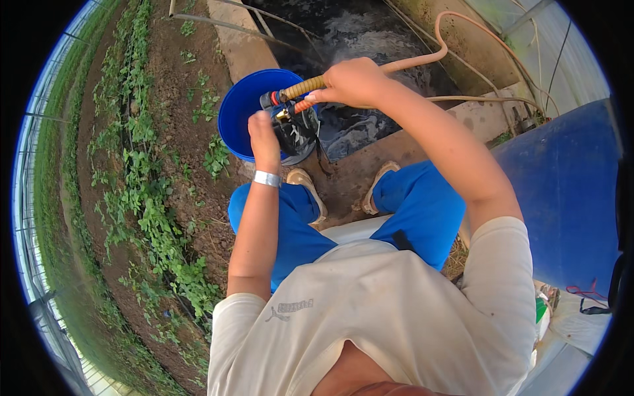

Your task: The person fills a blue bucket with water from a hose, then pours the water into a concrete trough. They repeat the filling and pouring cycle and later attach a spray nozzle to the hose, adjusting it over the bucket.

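My right hand [354, 81] is closed around a ribbed tan hose [303, 88] and a thinner orange hose [303, 105]. The tan hose ends in a black fitting with a red ring [269, 100]. A brass fitting [283, 115] sits at the end of the orange one. Below these fittings is a black device [296, 136], possibly a pump, with white markings, at the right side of a blue bucket [233, 116]. My left hand [263, 133] is over the bucket, close to the device's left side. Its fingers are blurred and partly hidden, so its grip is unclear.
Beyond the bucket lies a concrete-edged basin of dark water [356, 29], with metal bars [237, 27] across its corner. A large blue barrel [559, 198] stands at my right. Leafy plants [143, 183] grow in soil at my left. The tan hose loops to the right.
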`<state>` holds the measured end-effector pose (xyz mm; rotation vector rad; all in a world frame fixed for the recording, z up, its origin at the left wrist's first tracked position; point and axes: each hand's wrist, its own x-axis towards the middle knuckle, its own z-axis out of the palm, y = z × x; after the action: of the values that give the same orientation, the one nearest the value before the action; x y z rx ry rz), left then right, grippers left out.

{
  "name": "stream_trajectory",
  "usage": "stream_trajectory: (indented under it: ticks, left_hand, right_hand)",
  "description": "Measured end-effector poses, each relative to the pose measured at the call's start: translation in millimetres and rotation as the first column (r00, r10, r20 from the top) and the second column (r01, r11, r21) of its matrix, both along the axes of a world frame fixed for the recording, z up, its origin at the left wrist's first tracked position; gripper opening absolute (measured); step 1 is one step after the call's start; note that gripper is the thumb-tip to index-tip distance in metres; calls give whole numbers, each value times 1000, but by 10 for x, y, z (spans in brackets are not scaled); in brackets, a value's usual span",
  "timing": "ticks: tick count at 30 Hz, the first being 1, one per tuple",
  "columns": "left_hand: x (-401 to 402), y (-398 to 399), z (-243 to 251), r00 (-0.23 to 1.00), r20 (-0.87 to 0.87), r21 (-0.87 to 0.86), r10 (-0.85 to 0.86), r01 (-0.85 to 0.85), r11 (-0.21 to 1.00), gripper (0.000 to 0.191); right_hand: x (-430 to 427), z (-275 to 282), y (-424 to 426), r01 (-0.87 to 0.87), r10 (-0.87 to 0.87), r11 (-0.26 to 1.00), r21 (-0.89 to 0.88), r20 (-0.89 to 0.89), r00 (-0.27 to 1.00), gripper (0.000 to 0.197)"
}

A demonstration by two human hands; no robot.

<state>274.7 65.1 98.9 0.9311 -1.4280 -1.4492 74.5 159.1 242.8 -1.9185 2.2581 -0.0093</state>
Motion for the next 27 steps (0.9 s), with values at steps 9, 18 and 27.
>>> stream_trajectory:
  ticks: [9, 18, 27]
  left_hand:
    - [-124, 297, 364, 904, 423, -184, 58, 23, 983, 83]
    - [-177, 172, 299, 819, 555, -294, 143, 32, 955, 79]
    - [-184, 202, 263, 847, 511, -274, 143, 3, 962, 69]
  right_hand:
    - [111, 10, -104, 35, -34, 999, 15, -29, 999, 63]
    - [81, -135, -108, 66, -64, 997, 29, -56, 996, 71]
    - [105, -184, -23, 50, -51, 998, -43, -35, 998, 79]
